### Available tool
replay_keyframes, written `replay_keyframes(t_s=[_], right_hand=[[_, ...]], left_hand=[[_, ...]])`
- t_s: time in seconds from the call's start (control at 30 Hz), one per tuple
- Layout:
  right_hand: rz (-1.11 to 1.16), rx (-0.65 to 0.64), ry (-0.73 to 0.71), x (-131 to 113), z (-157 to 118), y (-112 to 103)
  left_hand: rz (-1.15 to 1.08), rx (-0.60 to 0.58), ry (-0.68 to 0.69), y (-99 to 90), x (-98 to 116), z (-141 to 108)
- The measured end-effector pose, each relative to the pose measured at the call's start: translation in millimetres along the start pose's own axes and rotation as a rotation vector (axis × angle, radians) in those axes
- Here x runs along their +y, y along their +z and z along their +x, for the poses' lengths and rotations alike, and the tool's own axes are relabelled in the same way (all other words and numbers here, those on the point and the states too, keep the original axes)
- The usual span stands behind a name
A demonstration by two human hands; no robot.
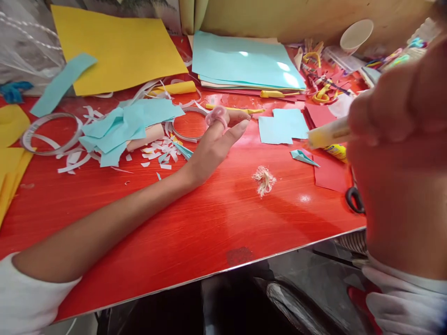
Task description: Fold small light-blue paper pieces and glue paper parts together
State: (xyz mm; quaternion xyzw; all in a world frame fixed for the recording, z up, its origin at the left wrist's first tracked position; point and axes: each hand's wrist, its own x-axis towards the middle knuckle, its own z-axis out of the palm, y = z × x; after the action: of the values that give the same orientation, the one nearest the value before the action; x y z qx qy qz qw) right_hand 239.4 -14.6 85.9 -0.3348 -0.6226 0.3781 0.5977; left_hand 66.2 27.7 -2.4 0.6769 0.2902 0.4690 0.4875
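Note:
My left hand (213, 151), wearing a pink ring, is over the middle of the red table. Its thumb and index fingertips are pressed together; anything between them is too small to make out. Close to the camera on the right, my blurred right hand (394, 139) is closed around a pale glue stick (330, 133) whose yellowish end points left. Between the hands lie light blue paper squares (282, 126), a small folded blue paper cone (303, 157) and a frayed tuft of beige fibre (264, 180).
Blue paper pieces (129, 122), white scraps (164, 151) and tape rings (52, 135) lie left. Yellow (118, 56) and blue sheets (244, 60) are at the back. Red paper (330, 173), scissors (355, 200) and a white cup (356, 36) are right. The table's front edge (223, 271) runs below.

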Motion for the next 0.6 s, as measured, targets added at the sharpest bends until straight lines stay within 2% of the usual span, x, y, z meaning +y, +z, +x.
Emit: replay_keyframes(t_s=[0.07, 0.13, 0.23, 0.3, 0.43, 0.6], right_hand=[[0.033, 0.074, -0.025, 2.4, -0.7, 3.1], [0.054, 0.145, 0.114, 19.0, -9.2, 11.7], [0.065, 0.092, 0.214, 49.5, -26.0, 21.7], [0.094, 0.059, 0.254, 60.2, -33.6, 23.0], [0.107, 0.05, 0.305, 56.3, -39.7, 21.9], [0.202, 0.105, 0.417, 30.7, -46.6, 16.1]], left_hand=[[-0.012, -0.008, 0.01, -0.3, -0.5, 0.2], [-0.011, -0.01, 0.005, -0.6, -0.4, -0.1], [0.01, -0.006, -0.014, -0.5, 0.4, -0.9], [0.019, -0.002, -0.016, -0.3, 0.8, -1.0], [0.008, 0.01, 0.005, -0.2, 0.7, 0.3], [0.006, 0.001, -0.006, -1.0, -0.9, 1.3]])
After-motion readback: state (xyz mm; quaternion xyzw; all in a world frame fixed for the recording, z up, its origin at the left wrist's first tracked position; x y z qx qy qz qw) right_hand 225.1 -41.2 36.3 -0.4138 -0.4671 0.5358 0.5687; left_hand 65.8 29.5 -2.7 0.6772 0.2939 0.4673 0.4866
